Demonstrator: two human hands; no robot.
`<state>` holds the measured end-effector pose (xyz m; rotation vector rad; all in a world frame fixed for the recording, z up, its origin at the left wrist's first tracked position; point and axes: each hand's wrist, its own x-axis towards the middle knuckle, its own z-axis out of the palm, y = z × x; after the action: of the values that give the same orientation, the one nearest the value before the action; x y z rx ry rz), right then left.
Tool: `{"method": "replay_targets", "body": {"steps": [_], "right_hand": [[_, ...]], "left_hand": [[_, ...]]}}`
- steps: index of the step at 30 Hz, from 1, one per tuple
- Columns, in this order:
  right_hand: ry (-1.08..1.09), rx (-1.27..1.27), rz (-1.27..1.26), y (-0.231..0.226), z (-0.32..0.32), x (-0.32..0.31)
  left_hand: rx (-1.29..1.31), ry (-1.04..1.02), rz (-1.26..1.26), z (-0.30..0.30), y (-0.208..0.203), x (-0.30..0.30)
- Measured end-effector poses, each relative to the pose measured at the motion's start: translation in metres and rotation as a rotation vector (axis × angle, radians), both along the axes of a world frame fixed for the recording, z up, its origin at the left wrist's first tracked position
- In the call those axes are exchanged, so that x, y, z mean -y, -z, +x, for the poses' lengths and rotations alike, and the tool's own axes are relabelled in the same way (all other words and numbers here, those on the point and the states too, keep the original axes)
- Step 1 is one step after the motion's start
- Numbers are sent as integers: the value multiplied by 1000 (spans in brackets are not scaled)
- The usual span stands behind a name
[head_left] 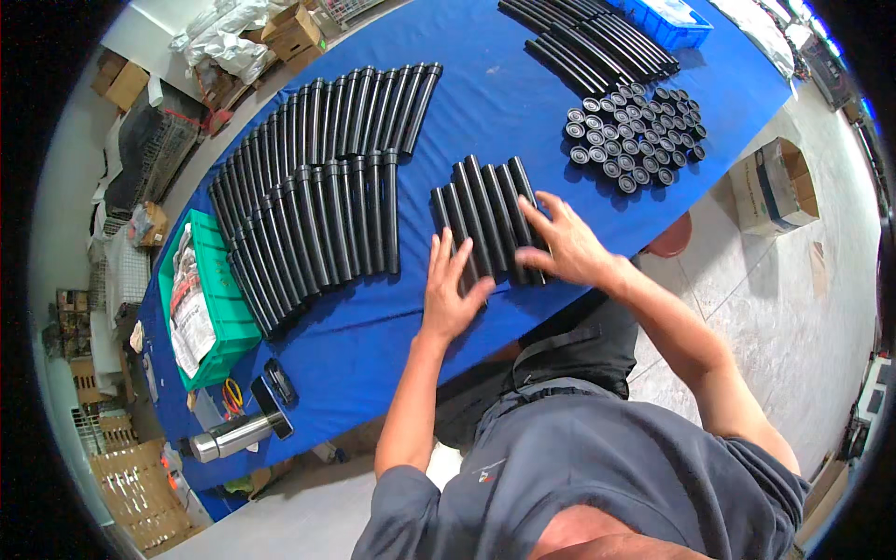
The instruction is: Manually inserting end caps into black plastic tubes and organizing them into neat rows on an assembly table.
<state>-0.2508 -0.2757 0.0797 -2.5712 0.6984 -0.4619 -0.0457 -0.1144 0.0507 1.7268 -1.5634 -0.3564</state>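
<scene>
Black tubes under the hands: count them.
6 show in the small group of black tubes, side by side on the blue tablecloth between left hand and right hand; more may be hidden.

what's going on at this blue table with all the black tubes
A person presses both hands flat on a small row of black tubes on the blue table: left hand at its near left end, right hand on its right side. Larger tube rows lie to the left, round black caps to the right.

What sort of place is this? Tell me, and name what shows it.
Probably a small workshop or assembly area: both hands rest on a batch of black tubes on a blue-covered table, with rows of black caps and cardboard boxes around.
</scene>
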Motion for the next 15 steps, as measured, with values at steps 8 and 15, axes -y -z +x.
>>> {"method": "replay_targets", "body": {"steps": [8,15], "right_hand": [[-88,-49,-149,29,-3,-41],[-151,-4,-227,39,15,-23]], "left_hand": [[271,141,101,-6,5,-15],[371,134,50,2,18,11]]}}
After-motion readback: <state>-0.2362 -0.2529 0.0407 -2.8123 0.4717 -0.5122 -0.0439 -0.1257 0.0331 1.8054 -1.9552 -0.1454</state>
